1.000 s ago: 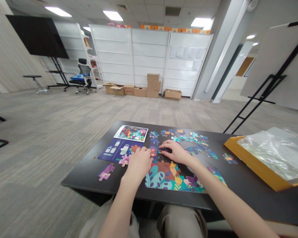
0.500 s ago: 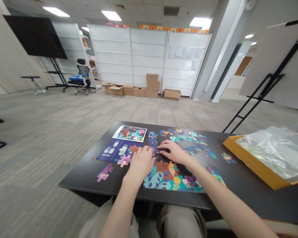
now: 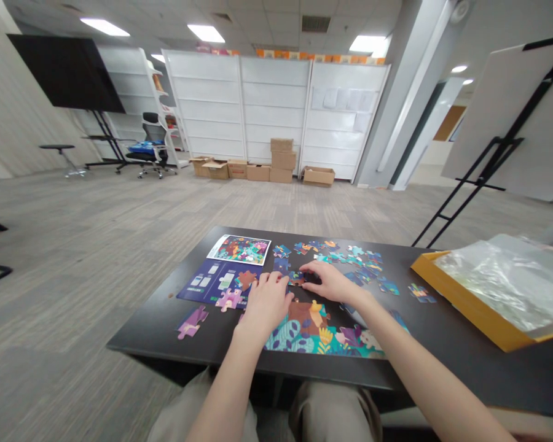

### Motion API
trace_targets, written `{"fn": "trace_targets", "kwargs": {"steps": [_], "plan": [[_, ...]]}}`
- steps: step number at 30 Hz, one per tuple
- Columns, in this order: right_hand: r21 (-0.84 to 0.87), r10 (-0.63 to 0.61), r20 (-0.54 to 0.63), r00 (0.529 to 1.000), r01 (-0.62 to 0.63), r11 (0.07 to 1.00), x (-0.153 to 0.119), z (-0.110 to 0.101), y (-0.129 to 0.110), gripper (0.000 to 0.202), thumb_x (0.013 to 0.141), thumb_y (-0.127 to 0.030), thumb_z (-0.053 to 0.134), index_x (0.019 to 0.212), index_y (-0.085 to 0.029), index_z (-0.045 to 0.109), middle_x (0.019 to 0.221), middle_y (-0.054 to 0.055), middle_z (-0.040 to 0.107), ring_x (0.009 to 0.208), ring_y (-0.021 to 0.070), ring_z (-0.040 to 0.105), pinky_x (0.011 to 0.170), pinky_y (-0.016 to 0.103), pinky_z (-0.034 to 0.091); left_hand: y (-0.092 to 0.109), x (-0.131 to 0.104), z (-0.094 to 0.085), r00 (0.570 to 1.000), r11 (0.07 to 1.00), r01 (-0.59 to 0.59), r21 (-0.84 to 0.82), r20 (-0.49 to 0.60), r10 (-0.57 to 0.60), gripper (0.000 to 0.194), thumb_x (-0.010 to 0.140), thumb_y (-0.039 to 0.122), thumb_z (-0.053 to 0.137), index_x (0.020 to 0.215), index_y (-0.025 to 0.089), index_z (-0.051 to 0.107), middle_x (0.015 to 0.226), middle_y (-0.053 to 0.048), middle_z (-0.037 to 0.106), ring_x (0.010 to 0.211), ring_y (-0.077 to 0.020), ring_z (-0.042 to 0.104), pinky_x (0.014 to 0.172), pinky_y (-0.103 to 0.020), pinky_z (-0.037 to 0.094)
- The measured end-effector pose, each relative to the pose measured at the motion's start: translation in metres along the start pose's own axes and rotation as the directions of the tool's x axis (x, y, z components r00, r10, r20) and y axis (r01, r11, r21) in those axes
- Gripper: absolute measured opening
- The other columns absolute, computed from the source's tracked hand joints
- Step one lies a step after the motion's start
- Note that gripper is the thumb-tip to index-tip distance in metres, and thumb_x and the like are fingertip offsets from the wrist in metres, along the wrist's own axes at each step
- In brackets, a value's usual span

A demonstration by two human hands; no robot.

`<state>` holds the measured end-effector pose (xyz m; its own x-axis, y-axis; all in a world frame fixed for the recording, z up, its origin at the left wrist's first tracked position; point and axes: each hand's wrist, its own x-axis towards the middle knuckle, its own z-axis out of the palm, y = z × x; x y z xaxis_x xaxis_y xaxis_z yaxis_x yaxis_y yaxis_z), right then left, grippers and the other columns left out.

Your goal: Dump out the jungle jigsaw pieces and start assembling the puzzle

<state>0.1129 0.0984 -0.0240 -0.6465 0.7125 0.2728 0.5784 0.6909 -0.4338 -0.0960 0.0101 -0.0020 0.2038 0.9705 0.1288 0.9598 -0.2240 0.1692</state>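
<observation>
Puzzle piece [image 3: 297,279] beside right hand [image 3: 330,283] now more exposed.

cardboard boxes [image 3: 282,161] stand before the white shelves [image 3: 274,92]; left of the shelves, a chair [image 3: 153,132], stool [image 3: 57,147] and black screen [image 3: 67,73]; right, a pillar [image 3: 397,92]

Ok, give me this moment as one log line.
left hand: palm down over left side of puzzle; right hand: at a dark piece, grip unclear; picture sheet: beyond left hand; yellow box: to the right
</observation>
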Motion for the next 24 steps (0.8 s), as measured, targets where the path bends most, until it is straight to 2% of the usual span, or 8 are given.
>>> {"fn": "trace_targets", "kwargs": {"steps": [24], "plan": [[0.051, -0.071, -0.026, 0.997, 0.072, 0.996, 0.0013, 0.0038, -0.0004, 0.022, 0.090, -0.018, 0.070, 0.112, -0.019, 0.070, 0.107, 0.009, 0.071, 0.102, 0.0229, 0.065, 0.092, 0.039, 0.053, 0.0028, 0.0008, -0.0059, 0.999, 0.999, 0.054, -0.007, 0.007, -0.054, 0.034, 0.097, 0.035, 0.058, 0.128, 0.024, 0.066, 0.133, -0.009, 0.064, 0.121, -0.0313, 0.057, 0.098, -0.045, 0.049]]}}
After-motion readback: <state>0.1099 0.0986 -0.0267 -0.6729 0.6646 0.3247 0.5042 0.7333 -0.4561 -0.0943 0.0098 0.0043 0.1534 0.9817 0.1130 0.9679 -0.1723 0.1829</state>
